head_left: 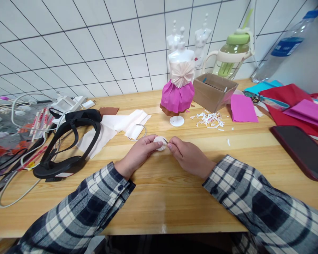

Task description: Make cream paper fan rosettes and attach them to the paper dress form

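Note:
Low over the table, my left hand (144, 148) pinches a small round cream paper rosette (161, 142) between thumb and fingers. My right hand (185, 153) is closed on a thin, dark, pointed metal-looking tool (165, 140). Its tip touches or hovers over the rosette's right side; most of it is hidden by the fingers. Behind both hands stands a small white dress form (181, 56) wearing a magenta paper skirt (178, 97), with a larger pleated cream fan (182, 74) on its chest.
Cream paper sheets (116, 123) and a black headset (69, 141) with cables lie left. Paper scraps (210, 120), a cardboard box (214, 91), a magenta sheet (243, 108) and a phone (303, 151) are right. A jug (230, 58) and a water bottle (286, 47) stand behind.

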Motion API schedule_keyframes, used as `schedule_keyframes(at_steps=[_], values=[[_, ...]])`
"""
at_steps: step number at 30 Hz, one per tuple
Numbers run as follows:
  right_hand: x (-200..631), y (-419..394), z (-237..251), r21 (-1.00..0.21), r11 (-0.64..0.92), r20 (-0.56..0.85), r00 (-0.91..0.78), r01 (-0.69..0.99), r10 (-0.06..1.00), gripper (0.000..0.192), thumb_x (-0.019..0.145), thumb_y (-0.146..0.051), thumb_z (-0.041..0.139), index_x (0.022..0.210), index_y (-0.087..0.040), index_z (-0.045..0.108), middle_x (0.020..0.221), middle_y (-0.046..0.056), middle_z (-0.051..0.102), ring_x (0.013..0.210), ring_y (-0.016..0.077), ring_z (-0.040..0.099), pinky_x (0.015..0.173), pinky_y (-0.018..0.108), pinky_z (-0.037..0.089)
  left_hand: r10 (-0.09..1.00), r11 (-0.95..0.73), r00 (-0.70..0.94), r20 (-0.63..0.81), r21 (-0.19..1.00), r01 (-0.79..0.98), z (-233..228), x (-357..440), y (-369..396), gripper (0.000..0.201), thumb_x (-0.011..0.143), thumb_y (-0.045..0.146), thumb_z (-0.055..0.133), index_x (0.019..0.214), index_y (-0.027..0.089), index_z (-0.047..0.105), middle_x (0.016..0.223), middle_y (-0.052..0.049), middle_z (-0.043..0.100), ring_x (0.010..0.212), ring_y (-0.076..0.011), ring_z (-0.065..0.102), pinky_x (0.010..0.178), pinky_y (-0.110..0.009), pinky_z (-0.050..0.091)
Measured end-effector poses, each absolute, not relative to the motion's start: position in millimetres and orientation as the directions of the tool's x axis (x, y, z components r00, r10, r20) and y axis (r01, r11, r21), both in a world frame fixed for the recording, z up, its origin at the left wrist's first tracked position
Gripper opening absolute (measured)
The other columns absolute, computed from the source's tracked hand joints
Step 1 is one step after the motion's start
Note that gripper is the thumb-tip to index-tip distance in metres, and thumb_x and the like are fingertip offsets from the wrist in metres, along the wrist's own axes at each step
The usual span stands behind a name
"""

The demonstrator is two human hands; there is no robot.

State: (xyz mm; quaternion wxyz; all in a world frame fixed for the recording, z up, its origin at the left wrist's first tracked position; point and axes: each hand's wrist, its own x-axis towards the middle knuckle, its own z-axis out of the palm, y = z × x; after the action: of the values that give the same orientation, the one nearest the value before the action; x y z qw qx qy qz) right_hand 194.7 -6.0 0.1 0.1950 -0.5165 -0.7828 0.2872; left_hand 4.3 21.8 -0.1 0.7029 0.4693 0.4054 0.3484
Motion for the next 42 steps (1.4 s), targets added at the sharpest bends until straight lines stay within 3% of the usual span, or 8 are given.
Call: schedule_keyframes(at_steps=[16, 27, 32, 42], values=[[196.6, -5.7, 1.5, -0.657, 0.315, -0.006, -0.422, 0.686, 0.907, 0.029, 0.103, -0.04, 0.028, 0.096, -0.022, 0.05, 0.078, 0.002, 0.062, 0.073, 0.0182, 0.059, 0.063, 0.027, 0.033, 0.862, 0.26, 0.446, -0.24, 0.965, 0.016, -3.6, -1.1, 23.7, 0.021, 0.075, 0.033, 0.074, 0.08, 0.016, 0.064, 0.076, 0.0, 0.063, 0.072, -0.0144, 0.054, 0.069, -0.027, 0.037], [196.0, -6.3, 1.6, -0.701, 0.315, 0.047, -0.399, 0.64, 0.916, 0.027, 0.103, -0.04, 0.027, 0.097, -0.022, 0.047, 0.075, 0.0, 0.059, 0.069, 0.0177, 0.057, 0.064, 0.027, 0.034, 0.86, 0.265, 0.484, -0.163, 0.952, -0.152, -1.6, 1.7, 22.5, 0.023, 0.08, 0.037, 0.073, 0.085, 0.015, 0.068, 0.081, -0.001, 0.065, 0.078, -0.0135, 0.056, 0.076, -0.025, 0.042], [194.8, -7.3, 3.5, -0.73, 0.297, 0.059, -0.377, 0.615, 0.924, 0.026, 0.103, -0.04, 0.027, 0.096, -0.022, 0.046, 0.073, -0.001, 0.057, 0.066, 0.0173, 0.054, 0.064, 0.028, 0.034, 0.883, 0.289, 0.44, -0.16, 0.926, -0.243, -1.3, 3.8, 22.2, 0.02, 0.076, 0.029, 0.078, 0.089, 0.015, 0.072, 0.087, -0.002, 0.07, 0.083, -0.0141, 0.06, 0.083, -0.026, 0.045], [194.3, -7.7, 0.6, -0.753, 0.288, 0.056, -0.379, 0.592, 0.924, 0.026, 0.102, -0.042, 0.029, 0.094, -0.023, 0.044, 0.073, -0.001, 0.054, 0.067, 0.017, 0.053, 0.063, 0.027, 0.033, 0.875, 0.331, 0.432, -0.218, 0.921, -0.206, -2.6, 2.8, 21.4, 0.017, 0.075, 0.026, 0.079, 0.081, 0.014, 0.069, 0.077, 0.0, 0.07, 0.073, -0.011, 0.061, 0.072, -0.022, 0.045]])
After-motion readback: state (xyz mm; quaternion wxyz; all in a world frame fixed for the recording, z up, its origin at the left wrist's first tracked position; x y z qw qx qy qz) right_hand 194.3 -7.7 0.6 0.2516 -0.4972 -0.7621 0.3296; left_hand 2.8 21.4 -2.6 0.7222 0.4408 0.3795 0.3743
